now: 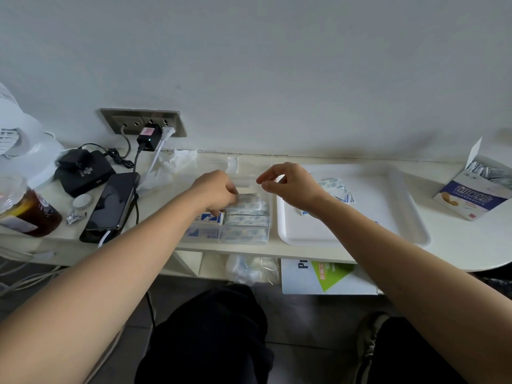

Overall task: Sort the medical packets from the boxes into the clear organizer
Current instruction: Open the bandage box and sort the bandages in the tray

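Our left hand (216, 192) is curled down into the clear organizer (269, 225), fingertips pinching the packets (246, 210) stacked in its compartments. The right hand (291, 187) hovers just above w/ fingers loosely curled, thumb & index apart, holding nothing. To do this well we'd square the stack flat vs. the divider before letting go, then send the right for the loose packets (336, 189) on the white tray (415, 217); the box (471, 198) sits well apart.

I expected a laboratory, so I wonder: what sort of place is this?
Probably a home or dorm desk, not a clinic: a phone with a cable below a wall socket panel, a jar of dark drink, and a narrow white shelf.
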Demonstrator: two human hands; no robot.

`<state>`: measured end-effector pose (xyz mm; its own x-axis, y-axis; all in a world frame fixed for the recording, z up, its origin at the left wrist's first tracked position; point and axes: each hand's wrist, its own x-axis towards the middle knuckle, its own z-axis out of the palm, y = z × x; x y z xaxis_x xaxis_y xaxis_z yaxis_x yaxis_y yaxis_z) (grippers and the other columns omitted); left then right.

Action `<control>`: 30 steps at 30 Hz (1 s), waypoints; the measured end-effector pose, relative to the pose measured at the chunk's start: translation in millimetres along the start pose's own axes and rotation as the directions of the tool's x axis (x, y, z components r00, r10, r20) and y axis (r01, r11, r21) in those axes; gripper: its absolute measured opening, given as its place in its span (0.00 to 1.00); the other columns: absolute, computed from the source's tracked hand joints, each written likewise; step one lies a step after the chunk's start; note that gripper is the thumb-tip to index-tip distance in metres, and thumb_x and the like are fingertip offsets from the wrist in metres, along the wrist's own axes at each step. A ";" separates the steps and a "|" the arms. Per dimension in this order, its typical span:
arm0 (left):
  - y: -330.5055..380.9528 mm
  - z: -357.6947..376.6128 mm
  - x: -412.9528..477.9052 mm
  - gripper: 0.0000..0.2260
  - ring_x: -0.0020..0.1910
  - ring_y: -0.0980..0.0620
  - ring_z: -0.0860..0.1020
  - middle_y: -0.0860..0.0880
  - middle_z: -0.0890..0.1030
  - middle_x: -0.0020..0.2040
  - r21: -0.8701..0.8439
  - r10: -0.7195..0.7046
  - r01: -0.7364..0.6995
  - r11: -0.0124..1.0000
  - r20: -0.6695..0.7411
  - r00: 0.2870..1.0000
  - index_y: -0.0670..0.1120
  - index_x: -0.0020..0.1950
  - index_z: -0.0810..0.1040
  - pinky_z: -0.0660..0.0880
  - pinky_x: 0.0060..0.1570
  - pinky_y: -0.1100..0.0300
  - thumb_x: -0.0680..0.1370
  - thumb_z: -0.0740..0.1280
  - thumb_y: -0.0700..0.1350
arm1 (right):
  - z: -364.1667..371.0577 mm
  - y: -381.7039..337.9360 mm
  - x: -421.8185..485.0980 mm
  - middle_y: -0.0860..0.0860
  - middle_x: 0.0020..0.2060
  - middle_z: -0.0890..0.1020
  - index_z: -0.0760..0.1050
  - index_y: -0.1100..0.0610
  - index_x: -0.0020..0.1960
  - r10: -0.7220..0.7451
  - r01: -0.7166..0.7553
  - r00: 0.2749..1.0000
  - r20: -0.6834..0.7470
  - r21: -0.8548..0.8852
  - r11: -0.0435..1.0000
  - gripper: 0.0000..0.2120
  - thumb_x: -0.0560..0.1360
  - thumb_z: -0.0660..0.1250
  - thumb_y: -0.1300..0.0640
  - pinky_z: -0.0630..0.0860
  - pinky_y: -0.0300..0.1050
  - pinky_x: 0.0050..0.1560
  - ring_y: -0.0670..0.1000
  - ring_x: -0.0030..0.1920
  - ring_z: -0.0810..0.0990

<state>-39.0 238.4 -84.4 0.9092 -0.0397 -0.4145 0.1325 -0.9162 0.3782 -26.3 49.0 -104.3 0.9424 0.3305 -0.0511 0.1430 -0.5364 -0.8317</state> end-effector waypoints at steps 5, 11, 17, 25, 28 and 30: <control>3.4 9.9 10.2 0.09 0.39 0.46 0.83 0.47 0.83 0.47 -0.029 -0.017 0.017 0.999 0.005 1.000 0.46 0.55 0.81 0.79 0.44 0.57 0.78 0.67 0.48 | 7.5 4.6 2.0 0.50 0.49 0.76 0.80 0.48 0.50 0.021 -0.022 0.999 -0.049 -0.011 1.000 0.06 0.74 0.67 0.56 0.65 0.35 0.35 0.40 0.36 0.71; 7.3 28.2 20.3 0.05 0.42 0.48 0.81 0.48 0.83 0.45 0.079 -0.026 0.036 0.996 -0.117 0.993 0.48 0.49 0.83 0.76 0.44 0.58 0.76 0.69 0.46 | 9.0 11.5 -2.3 0.53 0.51 0.75 0.74 0.51 0.55 0.054 -0.054 0.998 -0.022 0.002 0.999 0.11 0.73 0.69 0.56 0.70 0.41 0.42 0.49 0.42 0.74; 14.3 36.4 21.6 0.03 0.42 0.47 0.75 0.48 0.79 0.43 0.529 0.157 -0.015 0.849 -0.225 0.962 0.45 0.45 0.78 0.69 0.39 0.58 0.77 0.65 0.43 | 12.3 15.0 -5.5 0.52 0.48 0.76 0.70 0.51 0.56 0.083 -0.083 0.996 0.013 0.038 0.996 0.12 0.74 0.68 0.55 0.75 0.47 0.45 0.51 0.43 0.76; 27.3 32.5 15.1 0.08 0.35 0.50 0.71 0.52 0.66 0.30 0.849 0.300 -0.019 0.529 -0.165 0.939 0.50 0.39 0.72 0.56 0.26 0.61 0.77 0.66 0.42 | 11.7 14.0 -6.7 0.51 0.47 0.76 0.70 0.53 0.57 0.076 -0.077 0.997 0.021 0.052 0.996 0.13 0.75 0.68 0.56 0.74 0.44 0.44 0.50 0.42 0.75; 25.6 29.9 14.8 0.09 0.37 0.49 0.72 0.52 0.68 0.31 0.830 0.324 -0.057 0.554 -0.152 0.934 0.50 0.37 0.71 0.64 0.33 0.59 0.77 0.65 0.43 | 11.2 14.3 -7.3 0.51 0.47 0.76 0.70 0.53 0.58 0.073 -0.074 0.997 0.023 0.057 0.996 0.13 0.75 0.68 0.56 0.73 0.43 0.44 0.49 0.42 0.75; 24.3 29.5 13.8 0.07 0.40 0.49 0.73 0.52 0.70 0.35 0.792 0.322 -0.116 0.599 -0.106 0.941 0.49 0.41 0.73 0.66 0.38 0.58 0.77 0.67 0.49 | 11.4 14.5 -7.5 0.51 0.47 0.76 0.70 0.52 0.58 0.071 -0.073 0.997 0.026 0.057 0.996 0.13 0.75 0.68 0.56 0.73 0.42 0.44 0.50 0.42 0.75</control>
<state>-34.9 203.8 -105.3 0.9399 -0.2902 -0.1801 -0.3386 -0.8604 -0.3807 -34.8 47.6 -122.3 0.9421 0.3113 -0.1246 0.0566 -0.5140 -0.8559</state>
